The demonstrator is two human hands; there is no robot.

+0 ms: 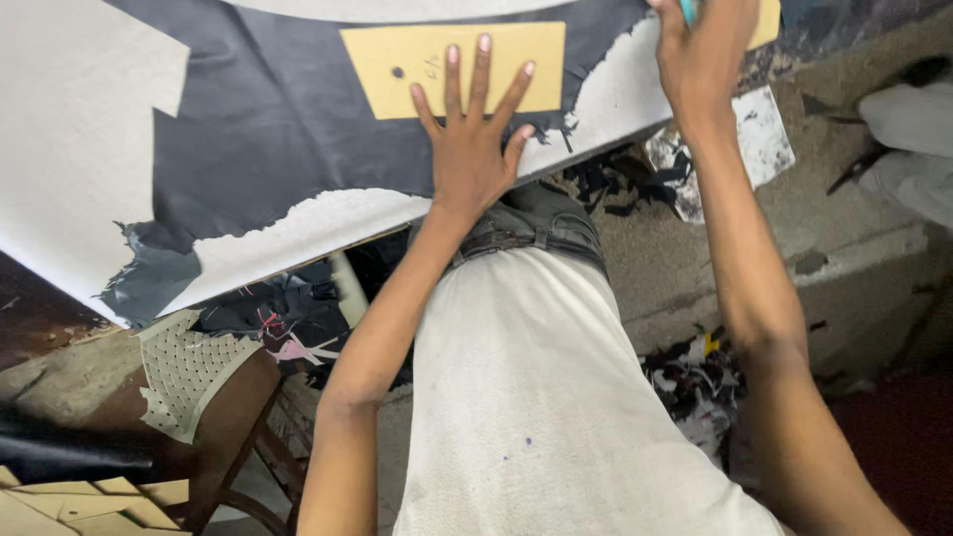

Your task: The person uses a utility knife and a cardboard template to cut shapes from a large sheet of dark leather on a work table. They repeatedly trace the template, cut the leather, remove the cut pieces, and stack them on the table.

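Card (427,55), a tan rectangle with a small punched hole, lies flat on the dark sheet (268,119) over the surface (60,129), its long axis running left to right. Left hand (472,144) presses on its lower edge, fingers spread wide. Right hand (705,55) sits just beyond the card's right end, closed around a teal tool (687,10) mostly out of view.

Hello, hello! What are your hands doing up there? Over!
Left hand flat, fingers spread, pressing yellow card template onto dark grey leather sheet. Right hand gripping a teal tool at template's far end. Nothing blocking.
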